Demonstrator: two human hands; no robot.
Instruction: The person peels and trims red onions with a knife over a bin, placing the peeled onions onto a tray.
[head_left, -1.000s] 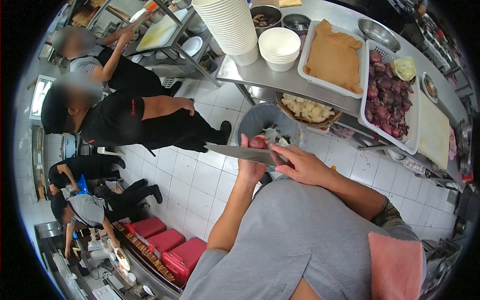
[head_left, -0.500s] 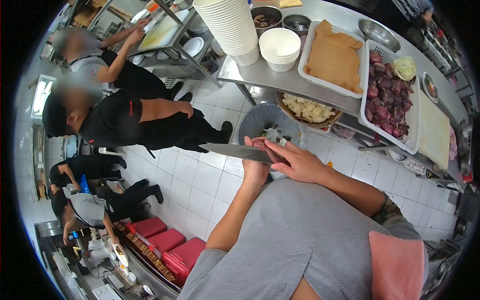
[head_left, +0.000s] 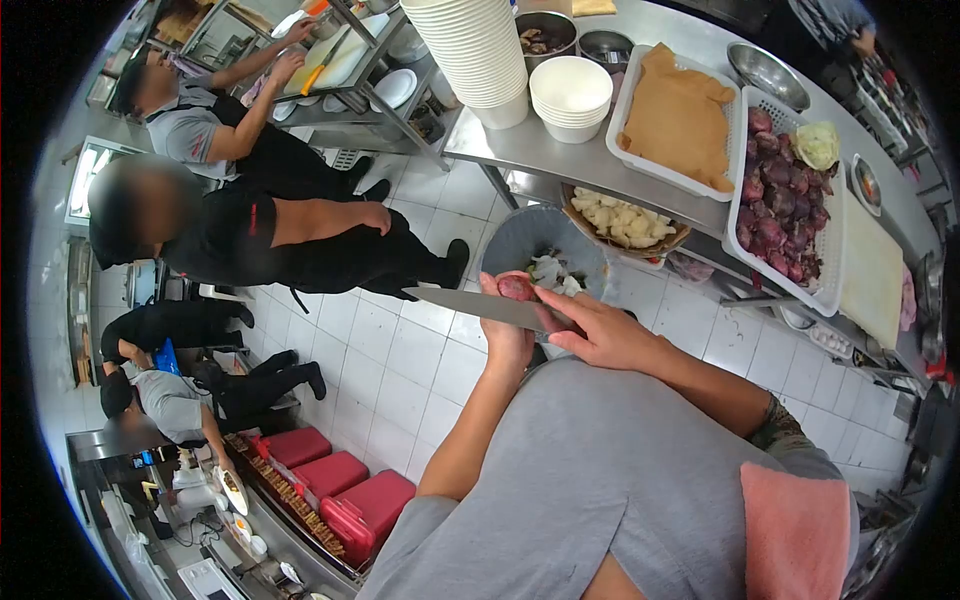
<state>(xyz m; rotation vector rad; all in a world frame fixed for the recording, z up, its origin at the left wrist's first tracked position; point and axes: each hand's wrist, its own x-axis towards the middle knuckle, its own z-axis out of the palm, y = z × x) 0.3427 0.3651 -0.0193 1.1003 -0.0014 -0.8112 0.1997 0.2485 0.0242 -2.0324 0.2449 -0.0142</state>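
Note:
A red onion (head_left: 516,288) rests in my left hand (head_left: 508,338), its fingers curled round it from behind the blade. My right hand (head_left: 605,332) is closed on a large knife (head_left: 480,306), whose blade points left across the front of my left hand. The fingertips of my right hand reach the onion's right side. Beneath both hands stands a grey bin (head_left: 545,240) with white and green scraps inside. A white basket (head_left: 830,260) of red onions, with a pale cabbage (head_left: 816,146) at its top, is on the steel counter at the right.
Stacked white bowls (head_left: 470,60), a tray with brown paper (head_left: 675,110) and a cutting board (head_left: 868,260) lie on the counter (head_left: 480,140). Below is a basket of pale pieces (head_left: 625,220). Co-workers (head_left: 310,240) stand at the left. Red boxes (head_left: 365,510) are at lower left.
The onion has turned in my left hand and shows more of its face above the blade. The co-worker at the upper left has shifted, and an orange-handled knife now shows on that board.

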